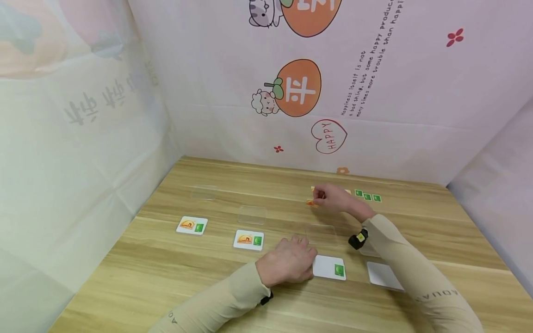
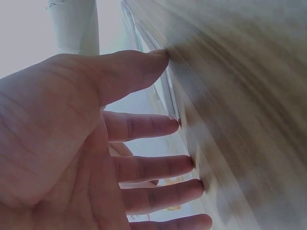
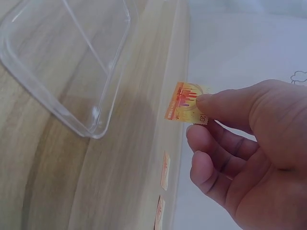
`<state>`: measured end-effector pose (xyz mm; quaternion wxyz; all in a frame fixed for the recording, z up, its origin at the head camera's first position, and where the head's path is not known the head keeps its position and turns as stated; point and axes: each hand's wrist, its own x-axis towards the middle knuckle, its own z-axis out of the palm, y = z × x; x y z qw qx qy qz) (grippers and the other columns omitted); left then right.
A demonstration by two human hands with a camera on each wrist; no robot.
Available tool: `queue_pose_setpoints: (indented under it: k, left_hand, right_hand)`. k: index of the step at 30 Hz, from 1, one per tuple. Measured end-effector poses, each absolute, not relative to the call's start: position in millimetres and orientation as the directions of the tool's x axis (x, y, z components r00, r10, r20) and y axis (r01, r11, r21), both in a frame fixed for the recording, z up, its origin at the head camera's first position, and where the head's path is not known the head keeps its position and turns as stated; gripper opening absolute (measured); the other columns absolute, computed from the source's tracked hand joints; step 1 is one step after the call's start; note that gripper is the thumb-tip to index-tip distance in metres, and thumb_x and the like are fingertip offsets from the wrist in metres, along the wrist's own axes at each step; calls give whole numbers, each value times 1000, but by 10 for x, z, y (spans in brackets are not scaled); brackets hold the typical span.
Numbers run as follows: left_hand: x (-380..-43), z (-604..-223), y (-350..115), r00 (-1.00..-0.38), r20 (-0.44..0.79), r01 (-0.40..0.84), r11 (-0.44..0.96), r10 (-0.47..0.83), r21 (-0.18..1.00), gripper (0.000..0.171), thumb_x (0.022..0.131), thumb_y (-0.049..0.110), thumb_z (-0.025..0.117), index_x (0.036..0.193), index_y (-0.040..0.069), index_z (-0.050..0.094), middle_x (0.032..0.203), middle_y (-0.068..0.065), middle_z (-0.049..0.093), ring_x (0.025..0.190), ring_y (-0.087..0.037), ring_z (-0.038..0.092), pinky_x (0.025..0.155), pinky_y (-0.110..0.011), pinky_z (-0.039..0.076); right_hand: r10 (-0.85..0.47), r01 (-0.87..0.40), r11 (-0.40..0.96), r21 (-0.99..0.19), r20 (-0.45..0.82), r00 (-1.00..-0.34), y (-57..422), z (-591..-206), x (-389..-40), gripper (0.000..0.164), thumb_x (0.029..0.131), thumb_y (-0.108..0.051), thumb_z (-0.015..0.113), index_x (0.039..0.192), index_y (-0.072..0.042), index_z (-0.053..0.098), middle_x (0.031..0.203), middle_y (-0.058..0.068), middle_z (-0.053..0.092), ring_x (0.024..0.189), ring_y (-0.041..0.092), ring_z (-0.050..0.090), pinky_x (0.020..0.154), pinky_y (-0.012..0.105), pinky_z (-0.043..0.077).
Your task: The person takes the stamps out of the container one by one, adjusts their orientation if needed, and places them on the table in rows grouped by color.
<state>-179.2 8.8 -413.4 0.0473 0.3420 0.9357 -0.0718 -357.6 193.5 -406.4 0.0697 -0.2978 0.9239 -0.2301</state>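
My right hand (image 1: 335,198) pinches a small orange-yellow stamp (image 3: 176,108) between thumb and index finger, above the far part of the table. Other orange stamps (image 3: 165,171) lie below it. My left hand (image 1: 287,261) rests at the left edge of a white card (image 1: 322,267) with a green stamp at its right end. In the left wrist view its fingers (image 2: 153,168) are nearly straight, tips down at the wood, with thumb and index at the rim of a clear case. A clear plastic lid (image 3: 108,72) lies near the right hand.
To the left lie two white cards (image 1: 248,240) (image 1: 192,225) bearing orange and green stamps. Clear lids (image 1: 252,214) form a row behind. A plain white card (image 1: 384,276) sits partly under the right sleeve. Several green stamps (image 1: 367,197) lie at the back right. Printed cloth (image 1: 233,92) hangs behind the table.
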Motion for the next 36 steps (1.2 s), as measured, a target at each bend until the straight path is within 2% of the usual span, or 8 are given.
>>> queue_pose_setpoints:
  k: [14, 27, 36]
  left_hand:
    - [-1791, -4133, 91, -762, -141, 646, 754, 632, -119, 39, 90, 53, 63, 119, 26, 60, 114, 1, 60, 100, -15, 56, 71, -32, 52]
    - [-1788, -4105, 88, -761, -163, 646, 755, 628, -109, 40, 91, 52, 62, 121, 25, 60, 117, 0, 59, 103, -17, 56, 74, -32, 52]
    - [-1786, -4117, 82, -761, -153, 647, 754, 631, -112, 39, 91, 52, 62, 119, 25, 60, 114, 0, 59, 99, -16, 56, 72, -32, 51]
  right_hand:
    - [-577, -510, 727, -459, -6, -817, 1921, -4084, -3708, 9, 93, -11, 64, 85, -9, 61, 77, 3, 61, 66, 14, 52, 58, 29, 45]
    - [-583, -537, 699, -472, 58, -810, 1955, -4130, -3818, 12, 88, -7, 69, 80, -8, 60, 71, 1, 57, 65, 12, 49, 57, 25, 41]
    - [-572, -530, 722, -444, 47, -819, 1919, -4182, -3885, 12, 90, -11, 68, 81, -10, 60, 73, 1, 58, 66, 13, 50, 59, 27, 41]
